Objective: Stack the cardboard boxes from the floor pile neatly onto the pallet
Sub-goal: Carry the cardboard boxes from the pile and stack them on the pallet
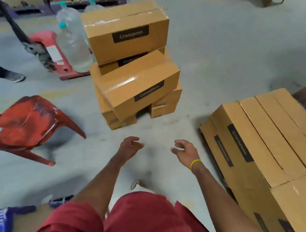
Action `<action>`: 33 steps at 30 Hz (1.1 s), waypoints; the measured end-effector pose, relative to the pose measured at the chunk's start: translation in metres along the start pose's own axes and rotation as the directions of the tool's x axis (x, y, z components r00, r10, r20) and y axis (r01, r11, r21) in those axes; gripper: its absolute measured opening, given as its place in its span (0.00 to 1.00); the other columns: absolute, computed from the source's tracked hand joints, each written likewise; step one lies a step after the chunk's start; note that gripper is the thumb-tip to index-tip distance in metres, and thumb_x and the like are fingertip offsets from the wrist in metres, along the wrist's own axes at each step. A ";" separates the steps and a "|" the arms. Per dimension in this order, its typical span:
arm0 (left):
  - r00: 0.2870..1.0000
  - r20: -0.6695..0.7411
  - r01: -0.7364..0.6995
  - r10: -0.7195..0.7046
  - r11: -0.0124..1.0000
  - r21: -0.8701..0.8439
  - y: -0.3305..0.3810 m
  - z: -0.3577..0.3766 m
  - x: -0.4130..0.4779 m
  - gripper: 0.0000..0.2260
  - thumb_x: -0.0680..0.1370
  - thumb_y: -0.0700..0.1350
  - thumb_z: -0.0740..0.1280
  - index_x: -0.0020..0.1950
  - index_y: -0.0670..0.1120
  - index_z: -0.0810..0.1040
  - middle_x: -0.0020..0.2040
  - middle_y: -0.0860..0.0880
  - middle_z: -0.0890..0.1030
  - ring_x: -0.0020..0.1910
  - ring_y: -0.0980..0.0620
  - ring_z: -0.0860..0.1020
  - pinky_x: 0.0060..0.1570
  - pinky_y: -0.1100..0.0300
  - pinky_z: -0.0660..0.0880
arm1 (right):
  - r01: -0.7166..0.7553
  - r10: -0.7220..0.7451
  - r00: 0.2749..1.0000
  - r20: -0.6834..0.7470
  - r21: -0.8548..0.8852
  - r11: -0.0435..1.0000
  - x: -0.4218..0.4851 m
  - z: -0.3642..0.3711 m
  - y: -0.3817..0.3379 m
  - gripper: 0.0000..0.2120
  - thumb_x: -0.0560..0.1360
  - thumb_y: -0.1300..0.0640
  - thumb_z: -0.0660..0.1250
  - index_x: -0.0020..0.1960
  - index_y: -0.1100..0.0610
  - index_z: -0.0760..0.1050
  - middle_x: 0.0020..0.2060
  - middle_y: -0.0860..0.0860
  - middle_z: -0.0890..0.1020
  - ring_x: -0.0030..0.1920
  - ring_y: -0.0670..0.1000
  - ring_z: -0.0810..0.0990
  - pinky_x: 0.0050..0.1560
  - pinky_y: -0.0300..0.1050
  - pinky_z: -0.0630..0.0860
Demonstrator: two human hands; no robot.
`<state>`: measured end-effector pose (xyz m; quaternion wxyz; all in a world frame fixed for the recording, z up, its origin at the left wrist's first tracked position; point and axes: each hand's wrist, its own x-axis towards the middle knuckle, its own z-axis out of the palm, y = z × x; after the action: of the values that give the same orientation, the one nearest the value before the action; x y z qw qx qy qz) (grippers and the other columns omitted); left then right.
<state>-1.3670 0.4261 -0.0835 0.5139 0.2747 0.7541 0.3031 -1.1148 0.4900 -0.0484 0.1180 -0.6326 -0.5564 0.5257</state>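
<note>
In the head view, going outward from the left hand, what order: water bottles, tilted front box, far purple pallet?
1. Tilted front box, directly ahead of the left hand.
2. Water bottles, ahead-left.
3. Purple pallet, far back, left.

place: warehouse | evidence: concrete floor (228,48), stacked cartons (133,77) — purple pallets (110,1), pallet jack (64,65)

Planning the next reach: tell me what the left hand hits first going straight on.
The left hand would likely meet the tilted front box first; only floor lies between, depth unclear.
</note>
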 end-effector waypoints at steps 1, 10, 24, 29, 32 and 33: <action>1.000 0.008 0.009 -0.008 1.000 -0.011 0.001 -0.009 0.010 0.21 0.76 0.48 0.78 0.65 0.43 0.79 0.46 0.48 0.85 0.45 0.50 0.81 0.44 0.60 0.74 | -0.004 0.004 1.000 0.004 -0.006 1.000 0.008 0.005 -0.007 0.19 0.75 0.57 0.74 0.66 0.54 0.78 0.58 0.50 0.81 0.54 0.47 0.79 0.55 0.37 0.71; 0.994 -0.091 0.046 -0.063 0.983 -0.177 0.020 -0.046 0.078 0.21 0.78 0.44 0.75 0.69 0.43 0.75 0.50 0.47 0.84 0.45 0.51 0.80 0.44 0.58 0.75 | -0.032 0.038 0.997 -0.071 0.091 0.995 0.076 0.009 -0.043 0.17 0.75 0.57 0.74 0.63 0.51 0.78 0.60 0.49 0.81 0.49 0.37 0.80 0.58 0.43 0.77; 0.775 -0.540 0.102 -0.330 0.908 -0.407 0.131 -0.075 0.295 0.38 0.77 0.45 0.76 0.83 0.48 0.60 0.78 0.49 0.69 0.74 0.47 0.70 0.70 0.56 0.67 | 0.140 -0.122 0.957 -0.262 0.050 0.989 0.408 -0.051 -0.181 0.18 0.76 0.56 0.73 0.64 0.57 0.78 0.58 0.51 0.82 0.59 0.53 0.80 0.63 0.46 0.75; 0.657 -0.595 0.187 -0.462 0.865 -0.465 0.143 -0.082 0.356 0.40 0.75 0.47 0.78 0.82 0.44 0.62 0.78 0.46 0.70 0.76 0.45 0.70 0.76 0.53 0.65 | 0.120 -0.124 0.962 -0.243 -0.033 0.992 0.520 -0.074 -0.218 0.20 0.75 0.53 0.72 0.65 0.57 0.78 0.62 0.52 0.81 0.63 0.53 0.78 0.66 0.43 0.71; 0.588 -0.615 0.235 -0.526 0.838 -0.492 0.136 -0.087 0.384 0.45 0.65 0.54 0.82 0.78 0.44 0.69 0.73 0.45 0.76 0.72 0.42 0.74 0.74 0.53 0.69 | 0.078 -0.101 0.972 -0.213 -0.112 0.991 0.573 -0.079 -0.229 0.25 0.74 0.51 0.73 0.68 0.57 0.75 0.66 0.53 0.79 0.66 0.55 0.76 0.68 0.46 0.70; 0.567 -0.626 0.259 -0.536 0.837 -0.482 0.135 -0.088 0.389 0.46 0.62 0.56 0.83 0.76 0.43 0.71 0.72 0.44 0.77 0.71 0.41 0.75 0.73 0.53 0.70 | 0.043 -0.069 0.977 -0.202 -0.131 0.990 0.588 -0.080 -0.229 0.27 0.74 0.50 0.73 0.70 0.56 0.73 0.68 0.54 0.77 0.68 0.55 0.75 0.69 0.47 0.69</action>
<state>-1.5604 0.7831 -0.1950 0.2570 -0.1448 0.8742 0.3856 -1.2851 1.0922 -0.1605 0.1493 -0.6739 -0.5908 0.4178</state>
